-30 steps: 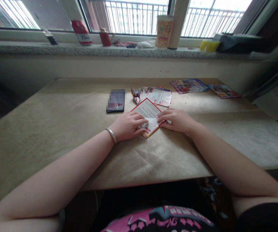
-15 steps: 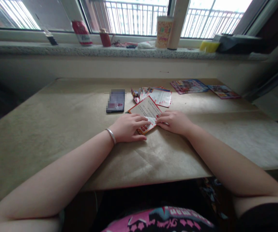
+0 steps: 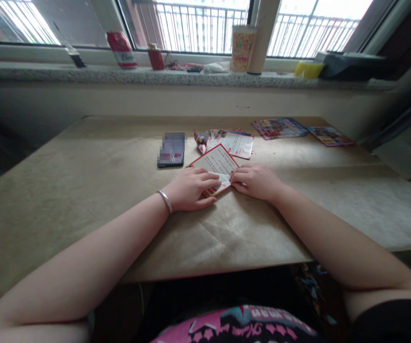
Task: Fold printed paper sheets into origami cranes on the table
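A printed white card with a red border (image 3: pixel 218 159) lies at a slant on the table in front of me. A strip of its lower part, with red marks, looks folded over. My left hand (image 3: pixel 190 188) rests flat on the card's left and lower part, thumb apart on the tabletop. At the card's right corner, the bent fingers of my right hand (image 3: pixel 257 181) pinch its edge. Just beyond lie more printed cards (image 3: pixel 240 144) in a loose pile, with a crumpled colourful wrapper (image 3: pixel 200 140) beside them.
Left of the cards lies a dark phone (image 3: pixel 171 150), partly pixelated. Two colourful printed stacks (image 3: pixel 280 127) sit at the far right of the table (image 3: pixel 84 190). On the windowsill stand a red can (image 3: pixel 121 50), a red bottle (image 3: pixel 155 57), a patterned cup (image 3: pixel 243 47) and a yellow object (image 3: pixel 308 69).
Both hands stay almost in place on the card. The right fingers have shifted very slightly at its corner, and the card's lower edge sits a touch higher.
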A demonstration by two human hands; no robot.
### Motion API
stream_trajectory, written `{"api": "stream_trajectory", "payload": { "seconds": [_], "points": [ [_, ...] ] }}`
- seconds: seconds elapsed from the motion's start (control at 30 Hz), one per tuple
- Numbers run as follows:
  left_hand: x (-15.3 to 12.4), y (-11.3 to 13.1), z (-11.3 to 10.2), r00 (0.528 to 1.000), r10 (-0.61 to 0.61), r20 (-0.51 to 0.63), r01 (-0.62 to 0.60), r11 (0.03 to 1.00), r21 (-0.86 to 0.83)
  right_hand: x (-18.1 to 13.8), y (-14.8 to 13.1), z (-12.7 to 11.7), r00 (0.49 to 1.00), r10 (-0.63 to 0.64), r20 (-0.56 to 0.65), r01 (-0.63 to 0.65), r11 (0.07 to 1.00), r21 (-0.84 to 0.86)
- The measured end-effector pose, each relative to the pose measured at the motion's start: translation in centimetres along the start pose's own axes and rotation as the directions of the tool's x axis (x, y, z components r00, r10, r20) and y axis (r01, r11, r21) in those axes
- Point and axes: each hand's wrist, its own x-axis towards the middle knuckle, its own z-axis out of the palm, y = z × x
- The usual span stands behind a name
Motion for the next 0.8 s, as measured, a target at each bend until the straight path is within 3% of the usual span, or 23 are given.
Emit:
{"api": "stream_trajectory", "payload": {
  "seconds": [0.2, 0.4, 0.63, 0.8],
  "points": [
    [0.0, -0.1, 0.4, 0.995, -0.061, -0.083, 0.061, 0.998, -0.001, 0.0, 0.0, 0.2, 0.997, 0.082, -0.013, -0.081, 0.993, 0.087],
    [-0.3, -0.3, 0.9, 0.961, -0.215, -0.176, 0.228, 0.972, 0.057, 0.0, -0.3, 0.5, 0.990, 0.137, -0.026, -0.132, 0.980, 0.149],
    [0.2, -0.8, 1.5, 0.942, -0.305, -0.137, 0.305, 0.952, -0.020, 0.0, -0.3, 0.7, 0.982, 0.182, -0.045, -0.171, 0.969, 0.179],
    [0.7, -1.2, 2.0, 0.901, -0.383, -0.207, 0.379, 0.924, -0.057, 0.0, -0.3, 0.5, 0.982, 0.177, -0.058, -0.166, 0.973, 0.160]
  ]
}}
